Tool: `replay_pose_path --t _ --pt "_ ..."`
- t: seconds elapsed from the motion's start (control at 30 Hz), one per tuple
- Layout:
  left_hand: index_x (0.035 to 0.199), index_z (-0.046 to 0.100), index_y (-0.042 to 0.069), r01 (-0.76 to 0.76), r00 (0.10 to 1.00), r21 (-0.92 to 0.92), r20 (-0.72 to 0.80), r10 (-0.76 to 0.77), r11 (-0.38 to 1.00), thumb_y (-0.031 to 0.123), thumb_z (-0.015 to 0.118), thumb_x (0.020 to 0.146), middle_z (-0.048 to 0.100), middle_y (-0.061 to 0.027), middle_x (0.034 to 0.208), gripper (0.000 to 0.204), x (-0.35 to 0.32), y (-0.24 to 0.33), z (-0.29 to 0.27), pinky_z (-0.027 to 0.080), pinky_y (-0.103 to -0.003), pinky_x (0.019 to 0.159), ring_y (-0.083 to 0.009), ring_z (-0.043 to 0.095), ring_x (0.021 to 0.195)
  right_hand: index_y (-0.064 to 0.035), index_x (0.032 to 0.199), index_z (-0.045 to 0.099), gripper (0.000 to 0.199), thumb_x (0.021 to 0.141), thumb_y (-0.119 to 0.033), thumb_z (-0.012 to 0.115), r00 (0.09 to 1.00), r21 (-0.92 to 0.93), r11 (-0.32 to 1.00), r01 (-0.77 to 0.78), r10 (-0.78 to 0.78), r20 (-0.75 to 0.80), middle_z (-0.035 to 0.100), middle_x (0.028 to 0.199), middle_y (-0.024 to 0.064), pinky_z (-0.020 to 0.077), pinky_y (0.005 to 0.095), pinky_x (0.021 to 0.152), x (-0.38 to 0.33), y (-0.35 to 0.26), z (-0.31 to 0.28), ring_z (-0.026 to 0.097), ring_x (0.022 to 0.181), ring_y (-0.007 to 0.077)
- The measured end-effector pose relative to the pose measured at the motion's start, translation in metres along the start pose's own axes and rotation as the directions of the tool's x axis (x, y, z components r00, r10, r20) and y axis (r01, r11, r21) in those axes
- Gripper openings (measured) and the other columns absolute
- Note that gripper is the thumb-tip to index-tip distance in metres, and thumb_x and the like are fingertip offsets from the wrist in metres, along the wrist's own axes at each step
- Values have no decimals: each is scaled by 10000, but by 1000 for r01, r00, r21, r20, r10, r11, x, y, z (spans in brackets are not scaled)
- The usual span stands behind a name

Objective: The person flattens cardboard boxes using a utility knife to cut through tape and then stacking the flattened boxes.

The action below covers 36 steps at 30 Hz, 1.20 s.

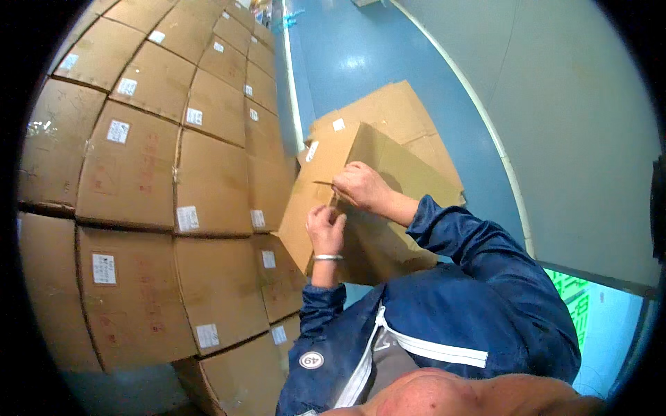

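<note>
A brown cardboard box stands in front of me, with a white label on its left side and its shaded face toward my right. My right hand is closed at the box's upper edge, a thin brown strip poking out leftward from its fingers. Just below it, my left hand, with a pale band at the wrist, is bent in a pinch against the box. What lies between the left fingertips is too small to make out. Both hands are close together but apart.
Stacked cardboard boxes with white labels form a wall along my left. Behind the box lies flattened cardboard on the blue floor. A grey wall runs along the right, with something bright green at lower right.
</note>
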<state>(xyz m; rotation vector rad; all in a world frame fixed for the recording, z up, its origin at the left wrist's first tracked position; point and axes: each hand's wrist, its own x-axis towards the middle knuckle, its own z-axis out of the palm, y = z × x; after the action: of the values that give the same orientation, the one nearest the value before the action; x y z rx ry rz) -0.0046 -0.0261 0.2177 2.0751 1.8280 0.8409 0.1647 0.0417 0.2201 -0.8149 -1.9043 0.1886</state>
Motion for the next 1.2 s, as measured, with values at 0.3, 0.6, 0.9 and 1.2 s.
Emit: replay_pose_path --t 0.3,0.6,0.9,1.2 --pt "840 656 42 -6 1000 68 15 5 998 188 721 657 594 -147 950 243 -11 9 4 383 -412 874 -293 510 991 -98 807 558 163 834 -255 523 833 -46 996 72 -34 552 595 625 90 424 396 721 2 18 6 596 607 283" --pt "868 667 49 83 996 91 -27 -81 992 209 737 654 580 -138 938 276 -12 22 -1 385 -410 862 -286 506 968 -72 784 514 189 871 -240 498 951 65 986 152 -164 264 544 569 111 395 391 656 -7 6 -7 549 562 299" --pt "972 615 8 -185 971 -57 -166 173 981 133 721 709 563 -135 964 309 15 10 -65 438 -376 813 -291 528 926 -68 739 455 214 882 -216 512 962 210 939 273 -272 -36 472 502 104 388 355 577 72 -37 -32 514 507 270" --pt "1207 428 -14 109 987 -738 -1 -162 666 83 627 808 526 -128 1108 457 -23 91 3 391 -373 919 -240 503 1029 -88 709 405 233 889 -202 501 973 35 972 231 -232 4 398 423 53 407 346 548 98 -41 -28 515 447 271"
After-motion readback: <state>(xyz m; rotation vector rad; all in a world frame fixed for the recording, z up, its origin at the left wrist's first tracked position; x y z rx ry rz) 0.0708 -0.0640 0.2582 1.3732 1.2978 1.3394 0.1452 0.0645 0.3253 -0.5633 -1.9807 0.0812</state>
